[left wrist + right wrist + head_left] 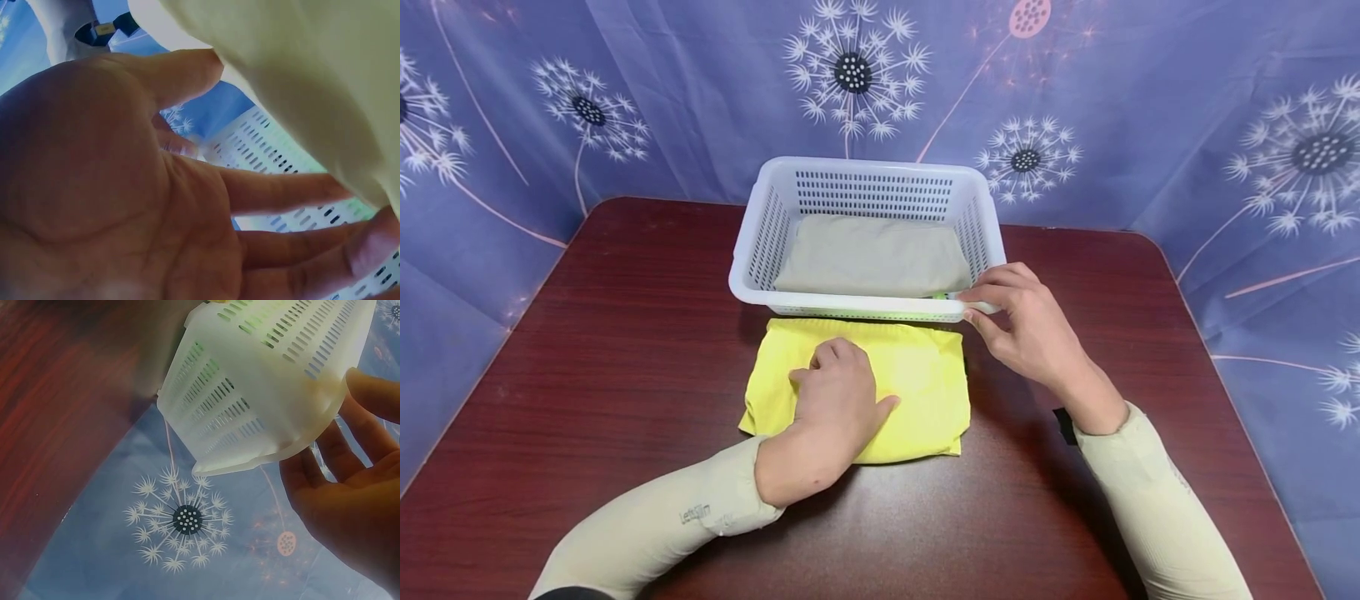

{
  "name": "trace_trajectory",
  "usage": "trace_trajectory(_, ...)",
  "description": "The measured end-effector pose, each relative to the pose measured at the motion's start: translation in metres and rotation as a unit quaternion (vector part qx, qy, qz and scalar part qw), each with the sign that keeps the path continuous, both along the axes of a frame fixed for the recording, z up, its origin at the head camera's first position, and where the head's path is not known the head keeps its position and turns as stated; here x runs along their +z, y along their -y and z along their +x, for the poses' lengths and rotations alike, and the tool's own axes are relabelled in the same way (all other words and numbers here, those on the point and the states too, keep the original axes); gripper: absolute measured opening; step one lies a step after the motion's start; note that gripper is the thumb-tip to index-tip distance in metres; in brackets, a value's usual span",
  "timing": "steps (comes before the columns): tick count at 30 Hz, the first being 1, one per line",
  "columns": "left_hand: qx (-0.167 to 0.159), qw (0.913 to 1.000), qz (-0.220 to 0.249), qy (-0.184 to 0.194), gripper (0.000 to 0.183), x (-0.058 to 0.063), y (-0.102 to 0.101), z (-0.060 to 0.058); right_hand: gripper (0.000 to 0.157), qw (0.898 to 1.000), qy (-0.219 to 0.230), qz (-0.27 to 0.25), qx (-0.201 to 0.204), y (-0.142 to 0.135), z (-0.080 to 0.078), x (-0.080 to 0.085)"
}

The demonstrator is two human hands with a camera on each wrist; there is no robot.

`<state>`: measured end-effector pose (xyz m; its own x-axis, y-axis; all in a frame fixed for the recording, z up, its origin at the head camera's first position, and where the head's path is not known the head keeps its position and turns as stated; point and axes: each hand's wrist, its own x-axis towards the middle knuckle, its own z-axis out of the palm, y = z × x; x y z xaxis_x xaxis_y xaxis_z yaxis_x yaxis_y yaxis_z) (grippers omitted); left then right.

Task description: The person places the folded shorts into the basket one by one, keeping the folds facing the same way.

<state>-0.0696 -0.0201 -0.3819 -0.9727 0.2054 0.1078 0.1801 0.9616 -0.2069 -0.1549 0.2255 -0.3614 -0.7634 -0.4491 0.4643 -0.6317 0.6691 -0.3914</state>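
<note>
A folded yellow garment [925, 379] lies flat on the table in front of a white plastic basket [872, 307]. My left hand [835, 396] rests on the garment's middle, thumb spread to the right. In the left wrist view, the thumb and fingers touch the pale yellow cloth [312, 75] without closing round it. At the basket's front right corner, my right hand [1026, 321] pinches the rim between thumb and fingers. The right wrist view shows the same grip on the basket [262, 394]. A folded beige-grey cloth [872, 254] lies inside the basket.
The dark red wooden table [625, 350] extends to both sides of the basket. Behind it hangs a blue curtain [700, 83] with dandelion prints. A small bright green patch [940, 295] shows inside the basket's front right corner.
</note>
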Motion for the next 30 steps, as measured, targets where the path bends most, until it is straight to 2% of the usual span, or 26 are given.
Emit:
trace_trajectory(6, -0.031, 0.9988, 0.008, 0.037, 0.084, 0.006, 0.014, -0.002, 0.022, 1.000, -0.001, 0.009, -0.002, 0.002, 0.001, 0.000)
trace_trajectory(9, -0.061, 0.9973, 0.024, 0.033, 0.080, 0.007, 0.023, -0.006, 0.021, 1.000, 0.001, 0.012, -0.006, 0.002, 0.002, 0.001)
trace_trajectory(14, -0.111, 0.9903, 0.081, -0.021, 0.057, 0.007, 0.034, -0.012, 0.021, 1.000, -0.002, 0.010, -0.013, 0.002, 0.003, 0.000)
trace_trajectory(19, -0.147, 0.9736, 0.149, -0.090, 0.039, 0.009, 0.046, -0.018, 0.026, 1.000, -0.012, -0.003, -0.021, 0.002, 0.004, 0.001)
trace_trajectory(23, -0.143, 0.9682, 0.178, -0.102, 0.036, 0.010, 0.056, -0.020, 0.028, 0.999, -0.020, -0.016, -0.022, 0.002, 0.005, 0.002)
trace_trajectory(30, -0.102, 0.9716, 0.203, -0.066, 0.036, 0.018, 0.076, -0.018, 0.034, 0.997, -0.042, -0.037, -0.045, -0.002, 0.014, 0.002)
